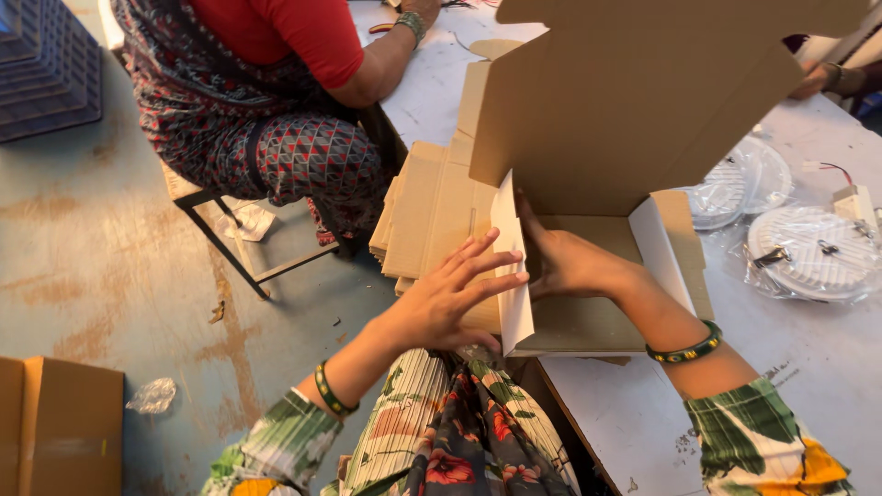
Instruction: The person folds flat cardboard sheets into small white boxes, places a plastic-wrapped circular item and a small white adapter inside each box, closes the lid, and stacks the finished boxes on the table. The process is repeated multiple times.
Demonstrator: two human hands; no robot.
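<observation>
At the edge of the white table (827,367), a half-folded cardboard box (588,276) is being worked on, its big lid flap standing up tall at the back and white inner faces showing on the side flaps. The left hand (450,298) is laid flat against the outside of the left side flap, fingers spread wide and open, nothing actually gripped, just pressed on the panel. The right hand (565,262) is reached inside the box, fingers pushed up against the inner face of that same flap; whether anything is pinched there can't really be told, since the fingertips are hidden behind the flap. So the flap is basically sandwiched between the two hands.

Just left of the box, touching it, a stack of flat cardboard blanks (427,207) is piled at the table edge. On the right side of the table, round white light fittings in clear plastic bags (808,253) are lying, with a small white driver unit and wires (850,197) nearby.

Across the table a second person in a red top and patterned trousers (276,110) is seated on a metal-framed stool (230,239). Another hand (813,78) is seen at the far right, behind the lid. On the floor, a brown carton (60,422) sits bottom left beside a crumpled bit of plastic (152,395), and dark stacked crates (46,64) are seen top left.
</observation>
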